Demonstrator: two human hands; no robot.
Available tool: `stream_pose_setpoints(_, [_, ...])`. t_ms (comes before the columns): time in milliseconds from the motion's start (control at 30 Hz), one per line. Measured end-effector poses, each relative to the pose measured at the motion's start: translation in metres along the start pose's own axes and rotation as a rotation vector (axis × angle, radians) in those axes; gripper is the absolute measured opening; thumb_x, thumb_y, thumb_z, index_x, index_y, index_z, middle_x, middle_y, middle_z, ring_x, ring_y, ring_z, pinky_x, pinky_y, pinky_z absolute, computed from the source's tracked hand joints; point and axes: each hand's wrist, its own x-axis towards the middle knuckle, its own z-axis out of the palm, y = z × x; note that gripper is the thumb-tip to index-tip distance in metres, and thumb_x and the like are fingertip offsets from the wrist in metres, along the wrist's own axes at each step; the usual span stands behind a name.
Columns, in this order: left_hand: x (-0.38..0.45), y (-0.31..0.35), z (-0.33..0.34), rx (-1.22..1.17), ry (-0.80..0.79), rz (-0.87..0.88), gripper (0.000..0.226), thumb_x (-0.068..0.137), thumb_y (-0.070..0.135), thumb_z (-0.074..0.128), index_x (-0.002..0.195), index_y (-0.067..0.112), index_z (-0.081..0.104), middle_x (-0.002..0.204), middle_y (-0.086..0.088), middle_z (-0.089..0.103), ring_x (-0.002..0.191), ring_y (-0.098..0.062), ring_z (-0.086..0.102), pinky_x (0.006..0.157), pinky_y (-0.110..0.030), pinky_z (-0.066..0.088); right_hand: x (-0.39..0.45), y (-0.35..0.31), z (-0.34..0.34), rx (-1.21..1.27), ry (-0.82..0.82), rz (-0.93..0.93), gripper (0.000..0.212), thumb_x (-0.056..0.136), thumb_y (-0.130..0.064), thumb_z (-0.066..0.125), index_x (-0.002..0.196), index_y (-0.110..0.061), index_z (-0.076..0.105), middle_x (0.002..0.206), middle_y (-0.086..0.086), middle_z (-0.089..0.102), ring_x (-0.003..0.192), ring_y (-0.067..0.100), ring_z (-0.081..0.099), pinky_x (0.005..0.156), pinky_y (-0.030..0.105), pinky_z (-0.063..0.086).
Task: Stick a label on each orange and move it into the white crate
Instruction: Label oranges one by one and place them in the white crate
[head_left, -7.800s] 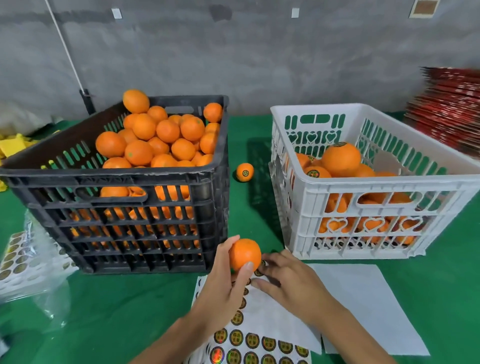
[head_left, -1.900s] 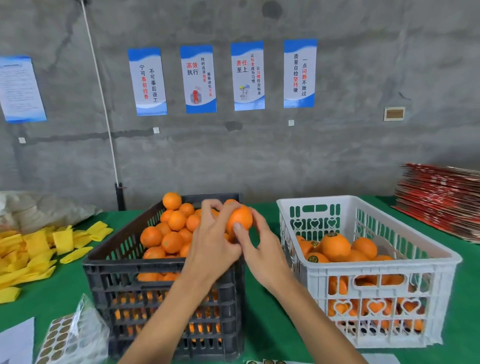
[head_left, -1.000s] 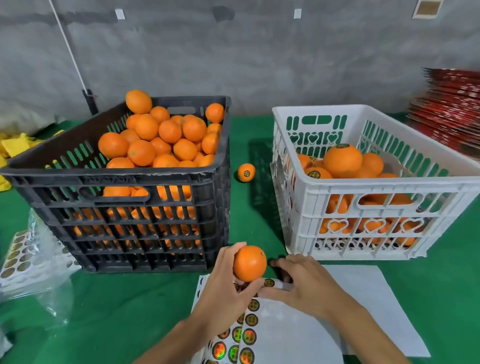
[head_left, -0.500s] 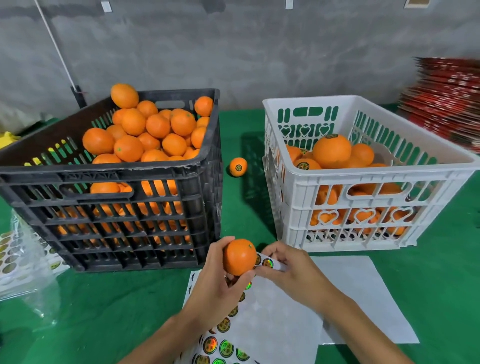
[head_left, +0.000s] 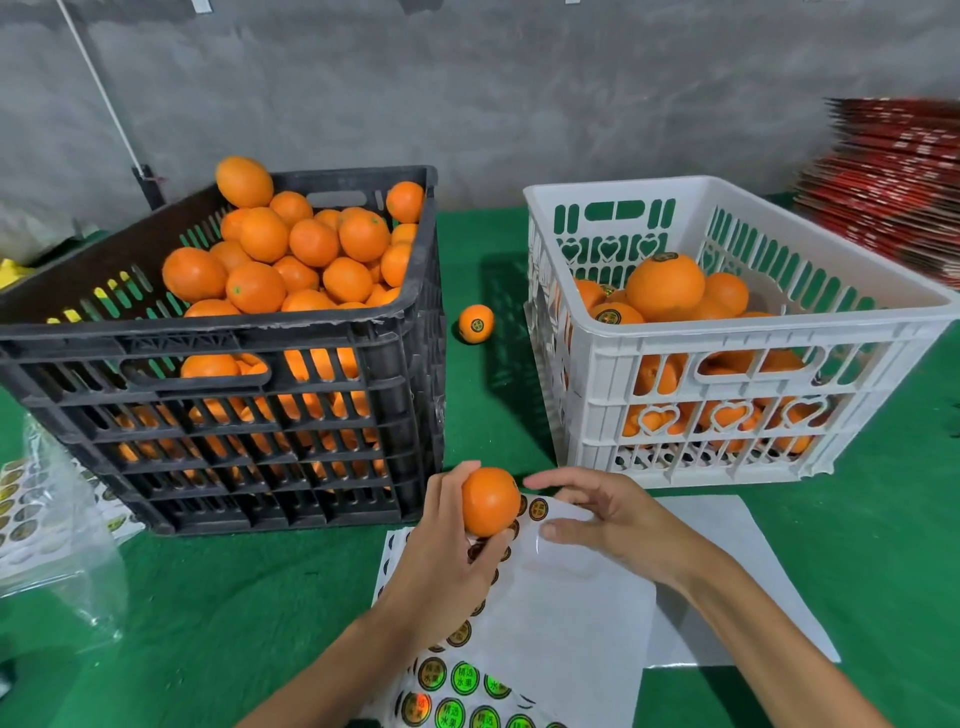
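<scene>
One orange (head_left: 490, 500) is held up by the curled fingers (head_left: 451, 499) of the left hand (head_left: 441, 561), just above a sticker sheet (head_left: 545, 623). The fingers of the right hand (head_left: 608, 525) are spread loosely beside the orange, and nothing is seen to be held in them. A black crate (head_left: 249, 415) full of oranges is seen behind on the left. The white crate (head_left: 727, 358) is set on the right. One labelled orange (head_left: 475, 323) is left between them on the green surface (head_left: 234, 613).

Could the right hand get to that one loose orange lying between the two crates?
Probably yes. The right hand holds nothing, and the green strip between the black crate and white crate lies open up to the loose orange.
</scene>
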Motion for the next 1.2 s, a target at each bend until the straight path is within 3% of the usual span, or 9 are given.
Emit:
stream_pose_setpoints(233, [0.0,0.002,-0.001,0.003,-0.01,-0.009,0.071,0.095,0.047,0.067,0.139,0.056,0.012,0.131,0.03,0.021,0.107,0.014,0.049,0.079,0.002,0.043,0.001,0.003,0.001,-0.033,0.018,0.034,0.035,0.077,-0.029,0.085,0.111,-0.034,0.079,0.123,-0.011,0.074,0.124,0.007,0.063,0.118,0.044,0.04])
stream_pose_setpoints(367, [0.0,0.001,-0.002,0.013,-0.017,-0.004,0.071,0.095,0.046,0.068,0.141,0.053,0.014,0.138,0.023,0.025,0.108,0.01,0.052,0.083,0.0,0.043,0.003,0.006,0.002,-0.054,0.077,0.019,0.023,0.084,-0.022,0.083,0.104,-0.033,0.082,0.115,-0.013,0.076,0.116,0.004,0.067,0.113,0.036,0.046])
stream_pose_setpoints(567, [0.0,0.0,-0.002,0.09,-0.063,0.032,0.072,0.097,0.047,0.065,0.145,0.051,0.011,0.144,0.023,0.02,0.117,-0.005,0.052,0.088,-0.006,0.044,0.002,0.004,0.004,-0.137,0.182,-0.011,0.01,0.094,-0.019,0.075,0.098,-0.024,0.083,0.099,-0.01,0.079,0.098,0.005,0.072,0.093,0.023,0.055])
stream_pose_setpoints(700, [0.0,0.001,-0.003,0.106,-0.074,0.04,0.071,0.098,0.047,0.064,0.146,0.05,0.012,0.145,0.022,0.02,0.117,-0.008,0.053,0.094,-0.02,0.051,0.003,-0.001,0.012,-0.083,0.241,0.029,0.01,0.095,-0.021,0.074,0.09,-0.022,0.082,0.086,0.003,0.077,0.078,0.011,0.066,0.073,0.021,0.049])
stream_pose_setpoints(767, [0.0,0.002,-0.004,0.098,-0.081,0.031,0.071,0.098,0.047,0.064,0.146,0.05,0.012,0.145,0.022,0.02,0.118,-0.008,0.053,0.095,-0.022,0.051,0.004,-0.003,0.015,-0.053,0.36,-0.003,0.009,0.094,-0.022,0.074,0.088,-0.022,0.081,0.087,0.001,0.076,0.082,0.011,0.067,0.078,0.023,0.051])
stream_pose_setpoints(900, [0.002,0.003,-0.004,0.07,-0.084,0.019,0.07,0.098,0.047,0.065,0.146,0.052,0.015,0.144,0.023,0.023,0.118,-0.007,0.053,0.097,-0.025,0.051,0.001,-0.009,0.029,-0.417,0.588,-0.276,0.008,0.094,-0.023,0.074,0.092,-0.03,0.077,0.09,-0.018,0.069,0.09,0.006,0.062,0.075,0.015,0.046])
stream_pose_setpoints(1067, [0.002,0.004,-0.004,0.008,-0.09,0.007,0.067,0.098,0.044,0.066,0.144,0.055,0.017,0.14,0.026,0.027,0.119,-0.006,0.054,0.096,-0.024,0.052,0.002,0.0,0.048,-0.397,0.479,-0.346,0.016,0.088,-0.026,0.079,0.104,-0.029,0.081,0.104,-0.02,0.067,0.109,0.007,0.061,0.092,0.023,0.052])
stream_pose_setpoints(1133, [0.003,0.003,-0.005,-0.018,-0.092,-0.014,0.067,0.098,0.048,0.063,0.143,0.059,0.015,0.139,0.028,0.027,0.118,-0.002,0.055,0.094,-0.021,0.052,0.0,-0.003,0.044,-0.352,0.38,-0.294,0.035,0.083,-0.041,0.08,0.117,-0.032,0.077,0.119,-0.026,0.063,0.12,0.003,0.057,0.1,0.023,0.05])
stream_pose_setpoints(1200, [0.004,0.002,-0.004,-0.048,-0.092,-0.034,0.067,0.099,0.05,0.063,0.144,0.059,0.014,0.141,0.027,0.028,0.117,0.004,0.054,0.092,-0.013,0.05,-0.002,-0.001,0.041,-0.598,0.319,-0.32,0.057,0.083,-0.059,0.073,0.135,-0.035,0.065,0.134,-0.033,0.055,0.131,-0.005,0.047,0.11,0.02,0.041])
